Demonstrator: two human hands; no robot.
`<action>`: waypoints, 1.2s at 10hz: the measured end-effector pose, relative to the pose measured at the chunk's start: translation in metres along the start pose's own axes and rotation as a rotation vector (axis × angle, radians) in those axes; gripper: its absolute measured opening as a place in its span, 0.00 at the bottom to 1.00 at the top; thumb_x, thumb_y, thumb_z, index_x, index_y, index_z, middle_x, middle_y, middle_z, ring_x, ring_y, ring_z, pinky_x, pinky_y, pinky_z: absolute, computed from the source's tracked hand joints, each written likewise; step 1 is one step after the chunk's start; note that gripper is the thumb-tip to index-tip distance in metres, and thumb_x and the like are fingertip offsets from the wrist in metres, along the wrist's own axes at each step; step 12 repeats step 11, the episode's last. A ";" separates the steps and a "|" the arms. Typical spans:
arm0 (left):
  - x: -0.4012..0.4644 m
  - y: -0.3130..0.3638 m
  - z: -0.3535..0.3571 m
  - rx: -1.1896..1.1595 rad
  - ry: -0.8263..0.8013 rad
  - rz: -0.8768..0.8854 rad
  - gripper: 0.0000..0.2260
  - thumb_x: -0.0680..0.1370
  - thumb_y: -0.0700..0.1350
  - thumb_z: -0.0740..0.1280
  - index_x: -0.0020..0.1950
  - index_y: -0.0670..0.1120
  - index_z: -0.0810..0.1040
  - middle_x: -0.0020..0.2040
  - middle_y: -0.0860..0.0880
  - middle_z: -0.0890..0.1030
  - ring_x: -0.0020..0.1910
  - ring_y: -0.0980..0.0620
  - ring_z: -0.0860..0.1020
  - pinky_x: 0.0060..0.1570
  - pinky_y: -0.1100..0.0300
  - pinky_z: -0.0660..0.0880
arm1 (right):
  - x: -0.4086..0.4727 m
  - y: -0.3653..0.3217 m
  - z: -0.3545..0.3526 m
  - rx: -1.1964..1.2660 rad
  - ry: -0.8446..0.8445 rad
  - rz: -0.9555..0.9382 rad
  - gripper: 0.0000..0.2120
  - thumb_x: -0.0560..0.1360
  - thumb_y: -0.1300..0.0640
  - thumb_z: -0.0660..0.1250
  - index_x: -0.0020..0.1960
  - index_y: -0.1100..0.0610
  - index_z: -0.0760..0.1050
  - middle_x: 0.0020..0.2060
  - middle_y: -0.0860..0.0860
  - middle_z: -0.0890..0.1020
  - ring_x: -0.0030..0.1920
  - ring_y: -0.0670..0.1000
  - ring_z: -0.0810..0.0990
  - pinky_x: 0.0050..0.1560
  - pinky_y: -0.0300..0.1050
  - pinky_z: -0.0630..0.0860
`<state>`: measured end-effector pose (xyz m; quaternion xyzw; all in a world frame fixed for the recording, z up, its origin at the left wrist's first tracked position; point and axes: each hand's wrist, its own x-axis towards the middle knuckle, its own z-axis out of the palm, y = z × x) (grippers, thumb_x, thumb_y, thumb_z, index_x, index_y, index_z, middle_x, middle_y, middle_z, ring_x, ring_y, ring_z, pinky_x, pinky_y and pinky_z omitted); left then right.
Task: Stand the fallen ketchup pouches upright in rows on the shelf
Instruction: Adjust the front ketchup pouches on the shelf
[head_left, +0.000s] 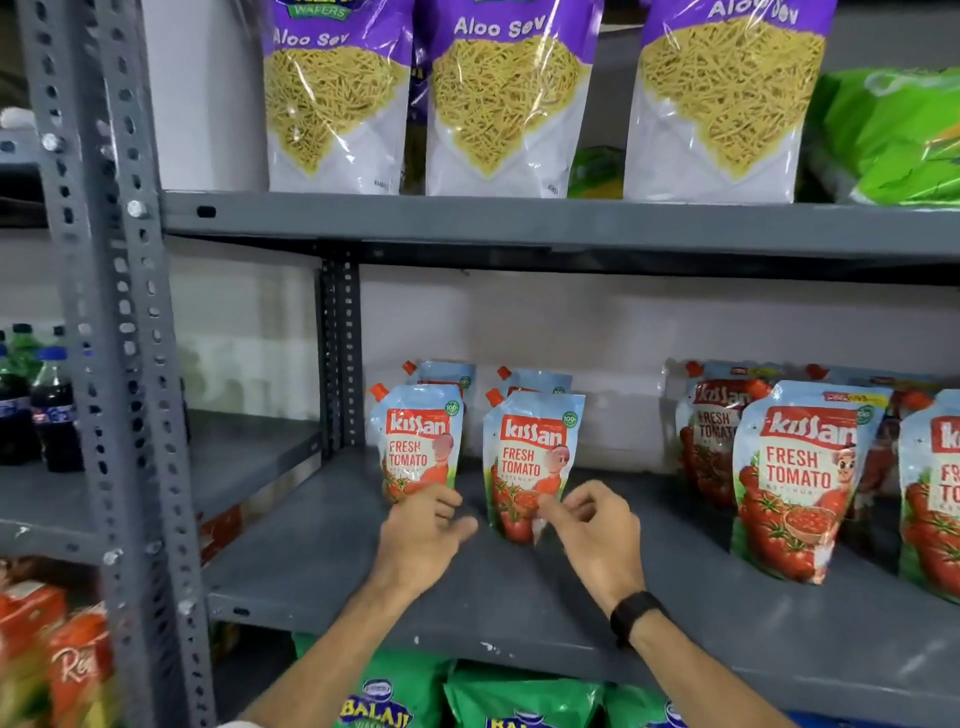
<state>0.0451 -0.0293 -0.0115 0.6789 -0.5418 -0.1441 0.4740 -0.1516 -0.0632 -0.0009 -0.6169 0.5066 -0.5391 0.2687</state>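
Observation:
Small ketchup pouches stand upright on the grey shelf (519, 603) in two short rows. The front left pouch (418, 441) has another behind it (447, 374). The front right pouch (530, 457) also has one behind it (535, 382). My left hand (423, 535) rests at the base of the front left pouch, fingers loosely apart. My right hand (592, 525) pinches the lower right edge of the front right pouch. Larger ketchup pouches (800, 478) stand at the right of the shelf.
Aloo Sev bags (504, 98) stand on the shelf above, beside a green bag (893, 135). Green snack packets (519, 696) lie below. A slotted steel upright (109, 312) frames the left side; cola bottles (52, 410) and orange packets (52, 660) sit on the neighbouring rack.

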 end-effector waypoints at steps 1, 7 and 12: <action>-0.001 -0.015 -0.035 0.054 0.118 -0.013 0.05 0.72 0.50 0.77 0.41 0.51 0.83 0.36 0.58 0.85 0.38 0.63 0.82 0.44 0.62 0.78 | -0.015 -0.009 0.015 -0.058 -0.164 -0.097 0.13 0.71 0.49 0.75 0.37 0.57 0.78 0.32 0.50 0.84 0.32 0.45 0.80 0.34 0.42 0.78; 0.050 -0.059 -0.054 -0.042 -0.078 -0.054 0.18 0.76 0.40 0.73 0.64 0.44 0.75 0.58 0.45 0.85 0.52 0.51 0.84 0.61 0.49 0.80 | -0.005 -0.025 0.119 -0.200 -0.293 0.016 0.13 0.70 0.54 0.77 0.52 0.55 0.80 0.47 0.48 0.86 0.48 0.48 0.84 0.55 0.48 0.82; 0.042 -0.064 -0.064 0.098 -0.181 -0.082 0.28 0.76 0.43 0.74 0.72 0.45 0.66 0.65 0.45 0.80 0.64 0.47 0.79 0.64 0.54 0.75 | -0.009 -0.032 0.103 -0.153 -0.374 0.045 0.11 0.72 0.57 0.75 0.53 0.54 0.77 0.46 0.47 0.83 0.49 0.48 0.81 0.52 0.41 0.77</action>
